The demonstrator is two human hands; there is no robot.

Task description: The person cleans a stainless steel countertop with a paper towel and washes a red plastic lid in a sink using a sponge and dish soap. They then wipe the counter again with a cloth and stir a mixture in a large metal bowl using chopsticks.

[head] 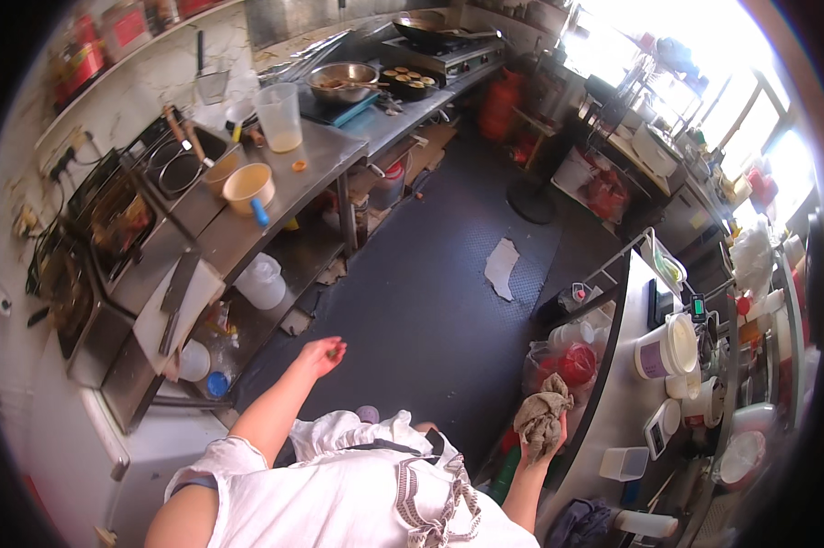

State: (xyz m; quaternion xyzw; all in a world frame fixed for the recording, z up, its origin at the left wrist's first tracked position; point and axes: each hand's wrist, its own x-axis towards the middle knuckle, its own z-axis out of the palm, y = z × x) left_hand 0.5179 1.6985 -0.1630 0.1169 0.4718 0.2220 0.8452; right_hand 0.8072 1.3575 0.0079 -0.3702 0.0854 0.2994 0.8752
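Observation:
A crumpled grey-brown cloth (543, 419) is bunched in my right hand (555, 438), beside the edge of the right-hand steel counter (593, 438). My left hand (321, 357) hangs over the dark floor mat (412, 274), its fingers curled. A small dark spot shows at the fingers, too small to name. The steel worktop (234, 236) lies to the left of that hand. On it are a cleaver (179, 294) on a white cutting board (203, 301), a cream pot with a blue handle (249, 188) and a clear measuring jug (279, 120).
Round cakes cook in a black pan (408, 81) near a steel bowl (343, 79). A red gas cylinder (501, 103) stands at the back. The right counter bears white tubs (665, 349) and a kitchen scale (660, 428). A torn pale patch (502, 268) marks the floor.

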